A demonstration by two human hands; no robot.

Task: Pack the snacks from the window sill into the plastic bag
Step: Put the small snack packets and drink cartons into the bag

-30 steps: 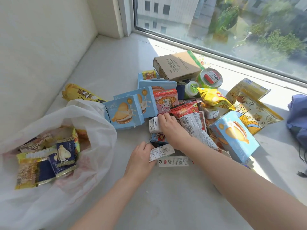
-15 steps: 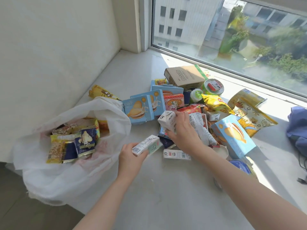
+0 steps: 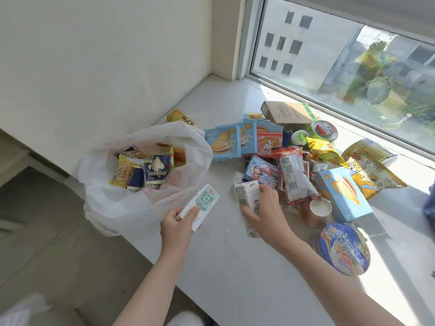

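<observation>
A white plastic bag (image 3: 131,208) lies open at the left edge of the window sill (image 3: 235,267), with several small snack packets (image 3: 143,170) inside. My left hand (image 3: 177,225) grips a white and green milk carton (image 3: 201,204) just right of the bag's mouth. My right hand (image 3: 264,214) holds a second small milk carton (image 3: 247,192); another carton (image 3: 249,228) lies under that hand. A pile of snacks (image 3: 294,165) spreads to the right: blue biscuit boxes (image 3: 226,142), a red sausage pack (image 3: 293,175), yellow bags.
A brown cardboard box (image 3: 289,115) and a green-lidded tub (image 3: 323,130) sit by the window glass (image 3: 353,67). A blue round tub (image 3: 343,250) and a paper cup (image 3: 320,208) lie near my right forearm. The wall is on the left, the floor (image 3: 58,243) below the sill's edge.
Both hands lifted milk cartons off the sill. My left hand carried its carton left toward the bag; my right hand drew its carton back from the pile. The camera tilted and pulled back.
</observation>
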